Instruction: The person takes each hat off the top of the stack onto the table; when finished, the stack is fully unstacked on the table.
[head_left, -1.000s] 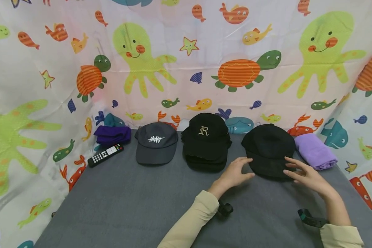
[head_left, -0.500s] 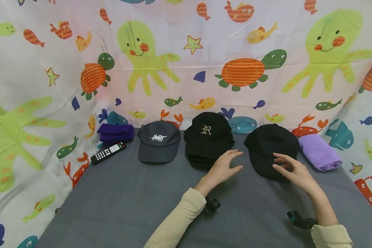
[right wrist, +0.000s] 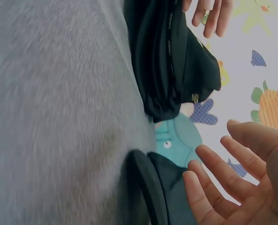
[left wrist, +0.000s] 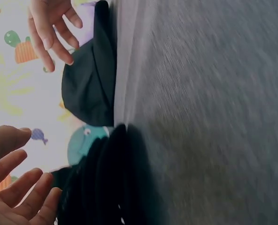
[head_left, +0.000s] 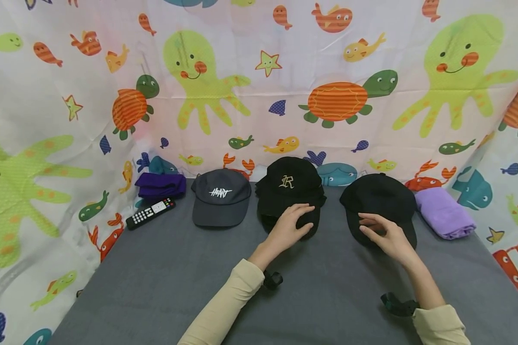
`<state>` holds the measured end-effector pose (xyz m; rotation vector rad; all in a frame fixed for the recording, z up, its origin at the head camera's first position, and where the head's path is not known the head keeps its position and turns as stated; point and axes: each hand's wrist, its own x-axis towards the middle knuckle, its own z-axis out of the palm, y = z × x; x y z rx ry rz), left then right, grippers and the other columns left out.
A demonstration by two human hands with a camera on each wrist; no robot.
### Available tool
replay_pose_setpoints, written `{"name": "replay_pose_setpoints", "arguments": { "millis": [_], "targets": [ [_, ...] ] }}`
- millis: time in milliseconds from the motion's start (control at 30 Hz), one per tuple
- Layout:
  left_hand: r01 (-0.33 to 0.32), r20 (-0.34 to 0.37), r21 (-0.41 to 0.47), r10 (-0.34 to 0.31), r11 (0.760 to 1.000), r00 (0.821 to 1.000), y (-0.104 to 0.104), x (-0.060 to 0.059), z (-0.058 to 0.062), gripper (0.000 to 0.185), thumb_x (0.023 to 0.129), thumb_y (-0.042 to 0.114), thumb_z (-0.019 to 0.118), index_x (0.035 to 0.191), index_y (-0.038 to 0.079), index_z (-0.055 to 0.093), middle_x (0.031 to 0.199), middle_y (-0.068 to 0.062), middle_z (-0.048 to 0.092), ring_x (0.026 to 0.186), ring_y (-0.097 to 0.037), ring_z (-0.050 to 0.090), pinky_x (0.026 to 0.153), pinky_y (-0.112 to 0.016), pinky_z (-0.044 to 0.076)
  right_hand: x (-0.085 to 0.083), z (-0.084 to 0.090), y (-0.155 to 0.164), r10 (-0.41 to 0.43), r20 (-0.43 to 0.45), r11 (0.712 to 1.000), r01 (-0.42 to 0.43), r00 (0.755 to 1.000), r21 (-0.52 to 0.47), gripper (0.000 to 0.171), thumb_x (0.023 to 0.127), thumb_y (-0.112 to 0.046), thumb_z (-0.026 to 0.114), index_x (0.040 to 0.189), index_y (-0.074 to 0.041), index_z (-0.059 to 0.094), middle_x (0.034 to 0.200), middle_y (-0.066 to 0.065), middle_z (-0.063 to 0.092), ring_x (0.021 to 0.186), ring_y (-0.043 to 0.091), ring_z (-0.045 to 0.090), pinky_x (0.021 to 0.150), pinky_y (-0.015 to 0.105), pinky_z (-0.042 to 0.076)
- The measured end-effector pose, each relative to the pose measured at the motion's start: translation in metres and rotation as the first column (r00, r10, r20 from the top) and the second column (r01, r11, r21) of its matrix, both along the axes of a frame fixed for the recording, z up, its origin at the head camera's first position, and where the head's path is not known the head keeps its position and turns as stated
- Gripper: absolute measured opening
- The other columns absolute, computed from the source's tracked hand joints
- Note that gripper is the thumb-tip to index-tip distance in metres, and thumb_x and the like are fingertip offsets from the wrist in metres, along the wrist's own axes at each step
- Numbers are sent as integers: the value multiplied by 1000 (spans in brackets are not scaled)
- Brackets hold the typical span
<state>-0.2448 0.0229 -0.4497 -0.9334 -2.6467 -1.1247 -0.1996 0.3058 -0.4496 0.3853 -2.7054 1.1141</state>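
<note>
The stack of black caps (head_left: 290,196) sits in the middle of the row on the grey tabletop (head_left: 177,278), near the back curtain, and the left hand (head_left: 290,225) is over the front of it, fingers loosely spread and relaxed above the brims, gripping nothing; whether the fingertips actually touch the fabric cannot be told. The top cap of the stack carries a gold embroidered emblem that reads roughly as an ornate "R". Just to the right, apart from the stack, lies a plain black cap (head_left: 379,203), and the right hand (head_left: 386,235) hovers over its brim with fingers open and slightly bent, holding nothing. Left of the stack is a dark grey cap (head_left: 221,199) with white lettering reading "HEART" in a slashed script. Further left lie a black remote control (head_left: 148,213) and a folded dark purple cloth (head_left: 160,184); a folded lilac cloth (head_left: 444,212) lies at the far right. A sea-creature patterned curtain (head_left: 259,81) hangs behind.
</note>
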Motion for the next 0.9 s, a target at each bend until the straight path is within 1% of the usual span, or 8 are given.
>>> {"name": "replay_pose_setpoints", "arguments": {
  "millis": [133,233,367,433,600,800,900],
  "targets": [
    [-21,-8,53,21,998,1000,-11,-4,0,42,90,19,61,131,14,53,132,-2,51,114,-17,51,94,-30,45,-9,-4,-9,1,31,1000,0,1000,-31,37,92,-27,58,127,-14,56,110,13,65,87,0,58,63,22,50],
    [-42,-26,80,45,996,999,-18,-8,-2,40,90,19,62,129,13,55,128,-1,53,105,-16,53,89,-28,46,-15,-7,-17,-10,43,999,11,999,-41,37,92,-29,58,126,-15,56,110,11,65,89,11,61,65,22,50],
    [-78,-38,103,82,992,996,-26,-14,-6,38,90,18,62,127,14,57,125,-1,54,104,-16,53,87,-28,46,-22,-8,-28,-9,35,999,11,999,-47,35,93,-28,58,125,-15,57,111,12,65,93,25,62,66,23,50],
    [-89,-36,119,93,989,995,-30,-17,-8,37,90,17,62,126,14,58,124,-1,55,104,-17,53,87,-30,46,-24,-8,-33,-1,21,999,2,1000,-50,35,93,-27,57,125,-13,57,111,14,65,94,30,61,66,25,50],
    [-125,-31,126,130,984,991,-39,-26,-11,35,89,17,62,124,12,59,121,-3,56,103,-18,53,87,-34,46,-31,-10,-46,22,-2,998,-22,1000,-67,33,93,-23,57,123,-9,58,108,16,65,93,32,62,68,28,51],
    [-193,-12,98,195,976,981,-51,-38,-16,35,89,24,63,122,12,61,119,-4,56,101,-20,52,89,-37,44,-43,-13,-64,59,31,989,-54,998,-141,39,93,-23,57,128,-6,53,110,18,64,96,33,61,77,42,52],
    [-209,-9,105,211,972,977,-55,-44,-18,35,89,25,64,121,11,62,118,-7,57,103,-23,52,90,-40,43,-50,-16,-73,57,46,986,-49,997,-160,43,93,-25,58,131,-6,50,112,19,62,97,34,60,77,44,52]
  ]
}}
